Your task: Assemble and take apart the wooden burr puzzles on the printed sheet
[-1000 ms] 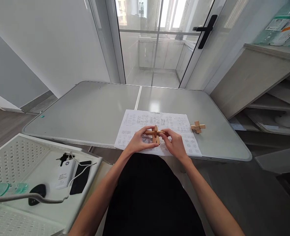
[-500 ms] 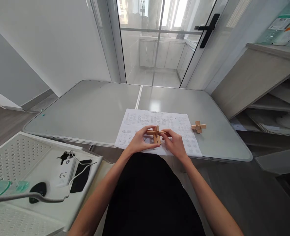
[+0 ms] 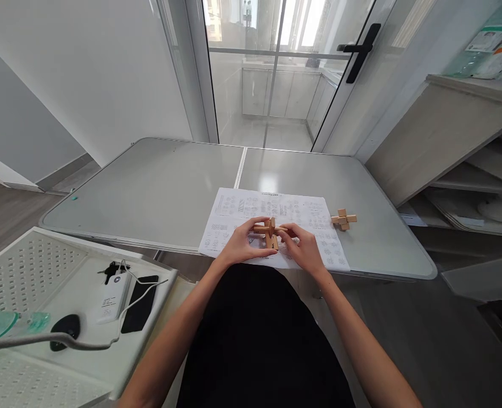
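Between my two hands, just over the table's front edge, is a wooden burr puzzle [image 3: 271, 231] made of crossed sticks. My left hand [image 3: 243, 243] grips it from the left, thumb at its lower end and fingers at its upper part. With thumb and fingertips my right hand [image 3: 302, 247] pinches a stick that points out to the right. Under both hands lies a printed instruction sheet [image 3: 229, 207] with many small diagrams. Right of the sheet, a second wooden burr puzzle [image 3: 343, 219] rests on the table, apart from my hands.
The grey folding table [image 3: 170, 187] has a centre seam. At lower left a white cart tray [image 3: 93, 362] holds a phone [image 3: 140, 306], a white box [image 3: 114, 297], keys [image 3: 111, 272], a black mouse [image 3: 66, 331] and a cable. A shelf [image 3: 455, 124] stands at right, a glass door [image 3: 272, 85] behind.
Very little differs. The puzzle between my hands has shifted very slightly, and both hands keep their hold in the same place.
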Available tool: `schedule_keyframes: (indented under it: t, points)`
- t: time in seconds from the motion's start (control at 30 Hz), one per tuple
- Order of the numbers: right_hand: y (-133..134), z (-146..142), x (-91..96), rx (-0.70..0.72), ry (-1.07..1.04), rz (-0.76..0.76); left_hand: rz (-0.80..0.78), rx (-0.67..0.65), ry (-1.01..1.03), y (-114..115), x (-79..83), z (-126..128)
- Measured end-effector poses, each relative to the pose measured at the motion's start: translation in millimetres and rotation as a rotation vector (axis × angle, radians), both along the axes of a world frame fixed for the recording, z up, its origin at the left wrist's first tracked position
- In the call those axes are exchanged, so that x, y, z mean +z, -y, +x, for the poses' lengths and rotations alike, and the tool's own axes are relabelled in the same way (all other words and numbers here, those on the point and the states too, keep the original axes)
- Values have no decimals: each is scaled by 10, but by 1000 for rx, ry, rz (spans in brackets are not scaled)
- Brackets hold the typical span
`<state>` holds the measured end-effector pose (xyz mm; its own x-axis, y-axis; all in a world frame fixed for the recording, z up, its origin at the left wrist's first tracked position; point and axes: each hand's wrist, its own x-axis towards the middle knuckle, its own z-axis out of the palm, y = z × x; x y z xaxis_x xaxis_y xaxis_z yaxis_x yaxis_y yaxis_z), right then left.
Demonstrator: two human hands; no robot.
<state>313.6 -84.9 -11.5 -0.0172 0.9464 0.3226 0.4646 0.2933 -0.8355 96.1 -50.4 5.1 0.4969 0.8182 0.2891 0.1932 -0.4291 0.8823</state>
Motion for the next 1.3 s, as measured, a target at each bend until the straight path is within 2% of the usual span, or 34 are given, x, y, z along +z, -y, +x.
schedule_keyframes:
  t: [0.27,0.53,0.6,0.7,0.87,0.97,1.1,1.2,1.3]
  points:
    - [-40,-91,48,74,-300,-104,31,-23,25,47,36,24]
    - [-50,-177,218,183,-534,-368,208,-58,-13,82,217,56]
    - [-32,-173,282,226,-576,-384,226,-62,-30,87,272,62]
    - [-6,-155,342,252,-531,-380,245,-52,-49,97,315,62]
    - [-18,-4,289,153,-558,-335,294,27,-24,67,328,-43]
    - [-54,152,204,23,-453,-265,275,105,-24,34,322,-171]
    - [-71,249,107,-197,-52,-74,234,164,-30,38,266,-293]
    - [-57,202,40,-187,201,22,203,169,-33,69,191,-311]
    - [-57,136,-59,-130,292,58,163,160,-35,87,113,-306]
